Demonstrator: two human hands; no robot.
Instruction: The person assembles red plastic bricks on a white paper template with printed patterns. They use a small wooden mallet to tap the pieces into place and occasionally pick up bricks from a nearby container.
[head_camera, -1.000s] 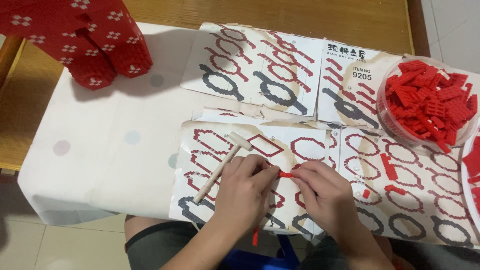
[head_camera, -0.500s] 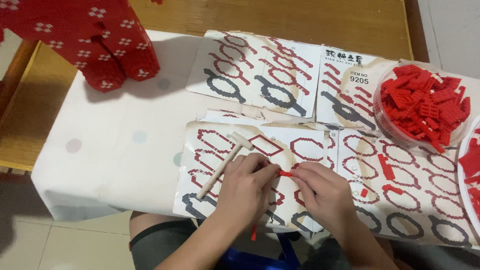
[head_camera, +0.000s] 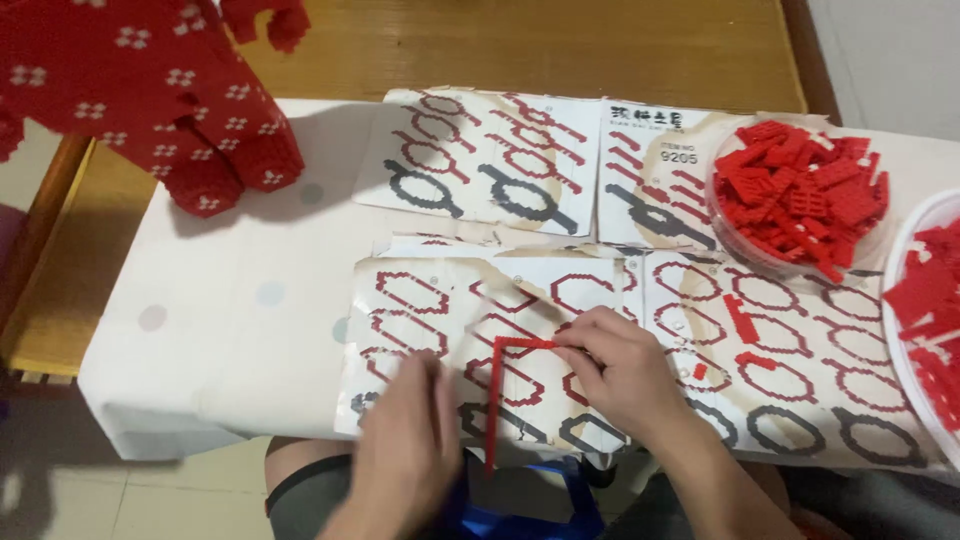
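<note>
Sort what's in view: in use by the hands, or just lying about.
In use: red L-shaped brick strip, right hand, left hand, pattern sheet beneath them.
Lying about: bowl of red bricks, big red brick model, far sheet.

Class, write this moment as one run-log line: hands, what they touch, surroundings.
right hand: pinching red brick strip | left hand: resting on instruction sheet | nearby: bowl of red bricks
</note>
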